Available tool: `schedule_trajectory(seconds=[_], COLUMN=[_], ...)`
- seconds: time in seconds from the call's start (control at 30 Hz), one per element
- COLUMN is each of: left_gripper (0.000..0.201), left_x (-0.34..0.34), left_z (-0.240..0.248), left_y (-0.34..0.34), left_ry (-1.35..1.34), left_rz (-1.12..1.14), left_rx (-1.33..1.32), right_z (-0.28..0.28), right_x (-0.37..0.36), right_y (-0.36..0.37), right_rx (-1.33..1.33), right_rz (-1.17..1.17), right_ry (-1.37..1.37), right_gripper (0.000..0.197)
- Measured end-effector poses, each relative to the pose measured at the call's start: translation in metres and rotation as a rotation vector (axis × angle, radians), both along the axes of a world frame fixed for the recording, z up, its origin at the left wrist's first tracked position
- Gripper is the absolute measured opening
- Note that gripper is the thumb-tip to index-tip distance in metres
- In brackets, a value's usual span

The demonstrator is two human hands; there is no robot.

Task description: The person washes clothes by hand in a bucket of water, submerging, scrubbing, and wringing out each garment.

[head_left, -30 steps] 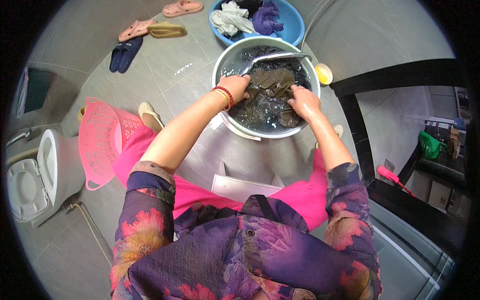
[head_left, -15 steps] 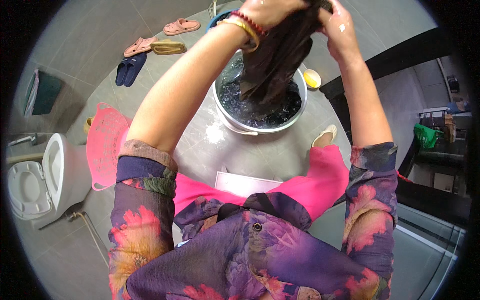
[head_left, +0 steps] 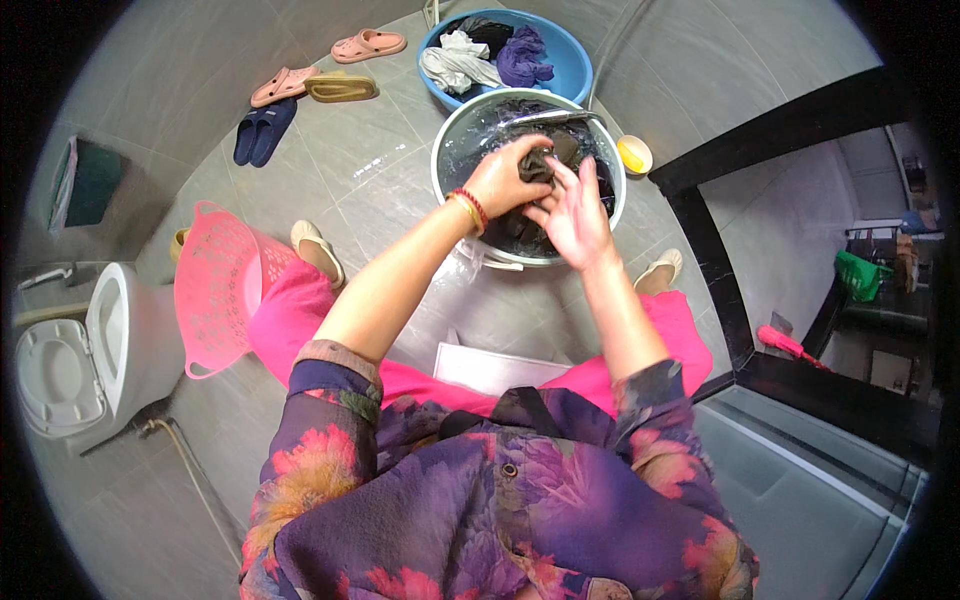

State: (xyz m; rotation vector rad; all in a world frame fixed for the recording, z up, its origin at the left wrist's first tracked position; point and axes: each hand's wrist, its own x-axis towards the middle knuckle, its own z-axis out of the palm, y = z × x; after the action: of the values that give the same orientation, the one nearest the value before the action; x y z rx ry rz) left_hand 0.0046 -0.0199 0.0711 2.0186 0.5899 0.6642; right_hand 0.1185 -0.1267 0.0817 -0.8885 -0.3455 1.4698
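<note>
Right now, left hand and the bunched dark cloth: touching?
Touching. The head view shows the left hand curled around the bunched dark cloth.

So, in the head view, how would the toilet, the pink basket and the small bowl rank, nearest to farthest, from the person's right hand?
1. Small bowl: just right of the pale tub that the right hand is over.
2. Pink basket: on the floor to the left.
3. Toilet: beyond the basket, far left.
</note>
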Motion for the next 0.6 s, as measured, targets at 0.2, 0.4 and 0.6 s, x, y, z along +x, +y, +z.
schedule_trajectory(seconds=[0.2,0.4,0.6], left_gripper=[0.029,0.018,0.025], left_x=[-0.007,-0.004,0.0], left_z=[0.018,0.015,-0.02], left_y=[-0.019,-0.124,-0.091], left_ry=[-0.117,-0.178,-0.152], left_rz=[0.164,-0.057,0.326], left_rx=[0.191,0.426,0.305], right_z=[-0.032,-0.034,-0.06], right_x=[-0.003,-0.031,-0.049], right_y=[-0.044,-0.034,0.001], right_rx=[-0.468,-0.085,-0.192], right_rz=[-0.084,-0.067,-0.239], right_ry=[0.387,0.25,0.093], right_gripper=[0.092,0.073,0.054])
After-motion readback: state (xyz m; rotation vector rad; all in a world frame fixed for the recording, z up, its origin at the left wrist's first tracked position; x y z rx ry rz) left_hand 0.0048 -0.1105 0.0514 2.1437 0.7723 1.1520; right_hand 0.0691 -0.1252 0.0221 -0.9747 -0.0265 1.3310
